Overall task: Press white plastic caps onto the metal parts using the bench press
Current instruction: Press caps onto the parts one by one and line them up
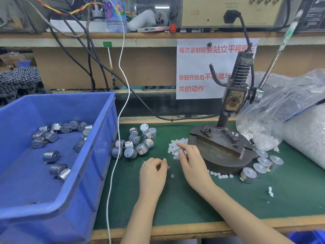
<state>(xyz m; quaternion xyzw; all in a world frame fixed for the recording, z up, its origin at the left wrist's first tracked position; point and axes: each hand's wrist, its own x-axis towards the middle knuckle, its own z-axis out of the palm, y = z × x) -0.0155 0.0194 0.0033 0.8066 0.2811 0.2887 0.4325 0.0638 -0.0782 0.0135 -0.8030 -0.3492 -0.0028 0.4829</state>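
Across the lower frame, green-matted wooden counter (228, 199). At left, large blue plastic bin (26, 182) with silver cylindrical metal parts (51, 155) scattered inside. At the right edge, clear plastic bag (281, 111) stuffed with white pieces. Right of centre, dark iron bench press (221, 148) on a round base, lever handle raised toward the upper right. At centre, pile (135, 145) of the same parts just beside the bin; short row (260, 169) at the base's lower right. Right hand (191, 161) gripping one metal part (178, 153) beside the base. Left hand (153, 173) just left of it, fingers curled, perhaps pinching something too small to tell. Small white plastic caps (173, 145) heaped just above the right hand.
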